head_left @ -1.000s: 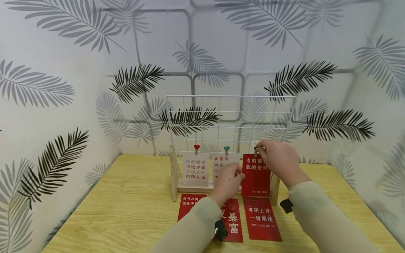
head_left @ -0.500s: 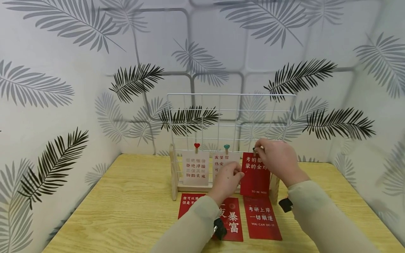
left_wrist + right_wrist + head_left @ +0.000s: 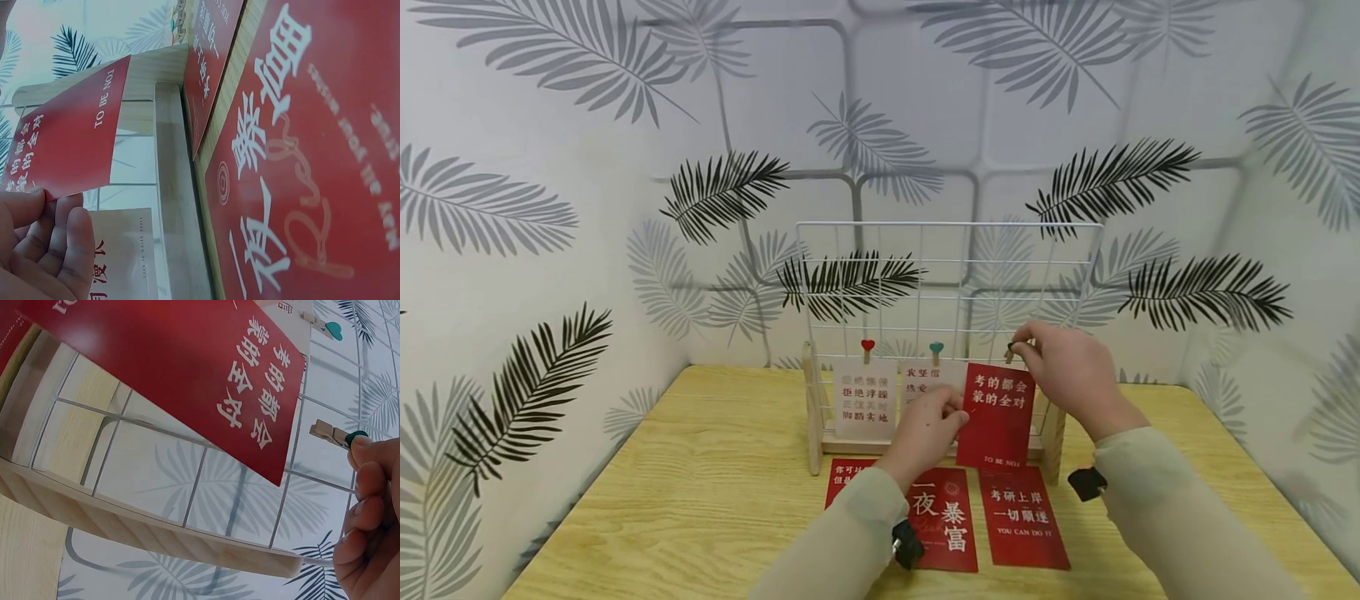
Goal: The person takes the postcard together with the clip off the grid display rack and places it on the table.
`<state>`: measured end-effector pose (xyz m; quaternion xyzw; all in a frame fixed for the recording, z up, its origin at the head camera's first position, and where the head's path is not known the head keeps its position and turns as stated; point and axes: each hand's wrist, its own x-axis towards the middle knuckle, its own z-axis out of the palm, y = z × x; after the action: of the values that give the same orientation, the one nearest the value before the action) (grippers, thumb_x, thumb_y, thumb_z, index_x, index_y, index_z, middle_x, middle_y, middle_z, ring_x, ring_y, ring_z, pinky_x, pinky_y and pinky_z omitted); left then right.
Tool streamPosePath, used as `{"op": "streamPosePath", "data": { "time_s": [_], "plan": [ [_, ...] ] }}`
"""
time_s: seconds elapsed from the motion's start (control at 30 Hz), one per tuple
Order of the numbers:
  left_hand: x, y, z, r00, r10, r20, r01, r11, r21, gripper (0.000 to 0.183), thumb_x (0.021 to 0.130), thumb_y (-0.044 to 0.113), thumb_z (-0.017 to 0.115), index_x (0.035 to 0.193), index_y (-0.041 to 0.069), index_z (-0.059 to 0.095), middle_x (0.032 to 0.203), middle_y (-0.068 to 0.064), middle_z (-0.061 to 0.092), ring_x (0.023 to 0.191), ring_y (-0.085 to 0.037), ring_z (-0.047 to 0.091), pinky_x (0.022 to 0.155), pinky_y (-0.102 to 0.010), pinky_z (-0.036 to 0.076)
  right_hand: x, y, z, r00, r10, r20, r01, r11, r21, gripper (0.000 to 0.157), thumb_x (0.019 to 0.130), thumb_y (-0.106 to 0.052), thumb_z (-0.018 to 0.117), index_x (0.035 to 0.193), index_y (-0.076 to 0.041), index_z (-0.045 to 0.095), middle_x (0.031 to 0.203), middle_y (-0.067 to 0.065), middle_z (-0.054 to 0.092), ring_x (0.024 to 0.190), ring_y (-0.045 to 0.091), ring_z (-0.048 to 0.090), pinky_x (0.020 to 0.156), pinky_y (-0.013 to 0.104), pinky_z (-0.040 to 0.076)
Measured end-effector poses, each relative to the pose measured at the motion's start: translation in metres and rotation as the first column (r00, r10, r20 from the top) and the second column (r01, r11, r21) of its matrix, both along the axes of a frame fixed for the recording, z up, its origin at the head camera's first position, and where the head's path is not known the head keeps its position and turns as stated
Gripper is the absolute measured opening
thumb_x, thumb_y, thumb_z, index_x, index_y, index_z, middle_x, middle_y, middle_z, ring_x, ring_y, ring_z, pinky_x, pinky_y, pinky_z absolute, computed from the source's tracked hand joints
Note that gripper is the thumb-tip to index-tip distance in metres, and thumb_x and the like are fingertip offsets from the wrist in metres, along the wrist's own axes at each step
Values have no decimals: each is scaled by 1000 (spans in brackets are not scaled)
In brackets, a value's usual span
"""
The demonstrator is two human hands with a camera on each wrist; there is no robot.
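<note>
My left hand (image 3: 925,425) pinches a red card (image 3: 996,433) with white lettering by its left edge, in front of the right part of a white wire grid rack (image 3: 947,223). The card tilts slightly. Between my right thumb and finger is a small wooden clothespin (image 3: 330,434) with a dark green head. In the right wrist view, the clothespin stands apart from the card's top corner. My right hand (image 3: 1071,371) is just above and right of the card. Behind my left hand hangs a white card (image 3: 917,375), partly hidden, under a clothespin with a teal heart (image 3: 936,347).
Another white card (image 3: 865,400) hangs at the left under a red heart clothespin (image 3: 867,345). Red cards lie before the rack: one at right (image 3: 1026,542), one in the middle (image 3: 951,554), one partly under my left arm (image 3: 842,483). The rack has a wooden base (image 3: 865,447).
The red card has shifted a little left and tilted. My left hand moved left with it. The right hand and its clothespin have moved slightly right, away from the card's top edge.
</note>
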<state>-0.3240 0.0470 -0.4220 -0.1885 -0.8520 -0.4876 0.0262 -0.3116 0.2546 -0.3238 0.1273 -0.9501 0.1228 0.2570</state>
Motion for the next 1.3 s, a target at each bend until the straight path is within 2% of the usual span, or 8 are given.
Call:
{"op": "streamPosePath", "data": {
  "time_s": [0.33,0.57,0.87,1.17,1.3],
  "plan": [
    [8,-9,5,999,0,38,0,1000,0,8,101,22,64,93,23,64,86,8,60,78,-12,57,69,-30,50,10,5,7,999,10,32,-9,1000,-18,12,100,-25,65,102,-15,71,75,0,68,59,15,54,51,34,44],
    [12,-25,8,1000,10,19,-10,1000,8,5,101,23,64,96,22,64,86,9,62,76,-13,58,67,-31,50,17,10,12,997,39,73,-36,999,-41,12,102,-24,64,105,-15,71,59,-5,55,54,15,46,48,33,38],
    [17,-48,15,999,38,20,-39,999,38,6,101,25,64,102,20,65,86,6,63,76,-14,59,68,-32,51,22,18,11,996,35,85,-28,996,-80,12,102,-24,62,104,-16,71,58,-4,49,53,16,44,49,34,35],
    [24,-78,31,998,55,-31,-54,998,20,5,102,22,63,103,18,65,80,2,62,71,-17,58,65,-32,51,27,27,6,993,44,106,-33,995,-97,14,102,-26,62,106,-15,70,68,-4,58,59,16,49,53,35,39],
    [24,-93,36,998,49,-48,-46,997,55,6,102,17,62,105,13,64,80,-1,62,71,-20,58,65,-32,50,29,37,3,995,48,87,-39,994,-98,14,102,-25,63,107,-15,70,73,-2,64,61,15,51,54,35,40]
  ]
}}
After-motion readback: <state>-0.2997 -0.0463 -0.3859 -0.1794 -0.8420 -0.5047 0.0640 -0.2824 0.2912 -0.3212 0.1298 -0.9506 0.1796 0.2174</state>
